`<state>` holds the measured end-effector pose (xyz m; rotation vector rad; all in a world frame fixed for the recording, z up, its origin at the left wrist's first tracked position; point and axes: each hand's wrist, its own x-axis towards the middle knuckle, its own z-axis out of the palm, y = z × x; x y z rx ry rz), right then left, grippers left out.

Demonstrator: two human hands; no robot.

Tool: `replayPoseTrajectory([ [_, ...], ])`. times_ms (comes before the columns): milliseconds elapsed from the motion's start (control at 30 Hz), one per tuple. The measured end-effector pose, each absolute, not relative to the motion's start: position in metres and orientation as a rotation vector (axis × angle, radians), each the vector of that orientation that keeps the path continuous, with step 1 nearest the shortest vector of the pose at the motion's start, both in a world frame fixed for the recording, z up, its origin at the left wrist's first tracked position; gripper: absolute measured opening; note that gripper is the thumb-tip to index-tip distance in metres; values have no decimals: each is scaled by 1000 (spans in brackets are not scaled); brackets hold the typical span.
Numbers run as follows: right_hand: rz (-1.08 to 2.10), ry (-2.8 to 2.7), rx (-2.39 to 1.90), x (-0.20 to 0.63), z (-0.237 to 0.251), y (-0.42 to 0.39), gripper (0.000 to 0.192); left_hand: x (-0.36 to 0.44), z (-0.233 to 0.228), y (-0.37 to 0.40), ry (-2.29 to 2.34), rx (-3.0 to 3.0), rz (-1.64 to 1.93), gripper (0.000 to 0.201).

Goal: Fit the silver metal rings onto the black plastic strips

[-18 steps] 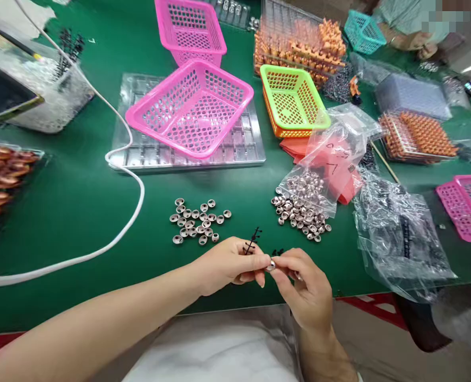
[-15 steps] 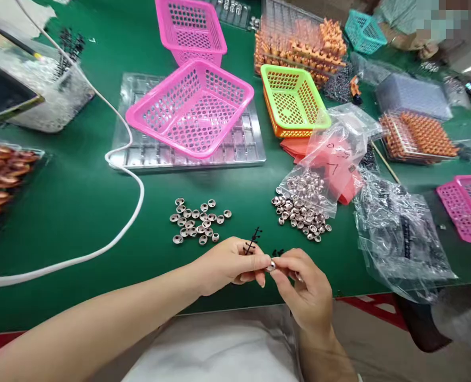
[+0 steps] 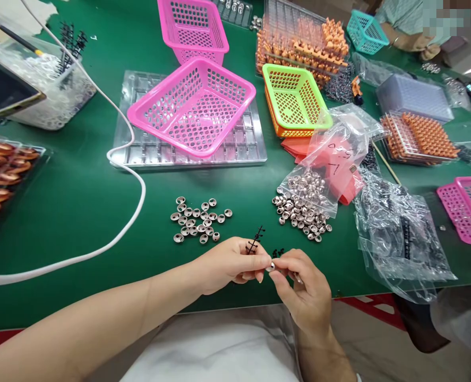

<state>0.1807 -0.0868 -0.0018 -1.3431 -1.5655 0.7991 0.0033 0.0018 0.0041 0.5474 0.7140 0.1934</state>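
Observation:
My left hand (image 3: 245, 262) is closed on a black plastic sprue (image 3: 255, 240) with short side branches, which sticks up behind its thumb. Between the fingertips of both hands sits a small silvery metal cup (image 3: 272, 266). My right hand (image 3: 305, 286) pinches this cup from the right, its other fingers curled. Another silvery piece (image 3: 298, 277) shows in the curl of those fingers, partly hidden. Small black tips (image 3: 277, 252) show just behind the right fingertips. Beyond my left hand lie several loose metal cups (image 3: 197, 220), and a denser pile of cups (image 3: 305, 212) spills from a clear bag.
A pink basket (image 3: 197, 148) rests on a metal tray (image 3: 243, 159). A green basket (image 3: 323, 124) stands behind the clear bag (image 3: 339, 143). A white cable (image 3: 135, 212) crosses the left side. Crumpled plastic bags (image 3: 422, 254) lie right. A person's hand (image 3: 430, 50) shows at far right.
Both hands stay almost in place, with the cup still between their fingertips. The view has shifted very slightly. At the far right, the other person's arm and hand have moved a little.

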Motion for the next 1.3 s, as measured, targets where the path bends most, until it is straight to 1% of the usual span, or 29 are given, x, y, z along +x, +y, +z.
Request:
replayPoseTrajectory([
  [267, 821, -1564, -1366, 180, -2, -88, 21, 3, 6, 2, 711, 524, 174, 50],
  [867, 816, -1563, -1357, 181, -1, -88, 22, 2, 4, 2, 714, 538, 182, 46],
  [1033, 787, -1567, -1356, 180, 0, -87, 20, 2, 4, 2, 706, 554, 200, 42],
  [1300, 768, -1556, -1338, 179, 0, -88, 24, 0, 3, 2, 686, 604, 247, 32],
])
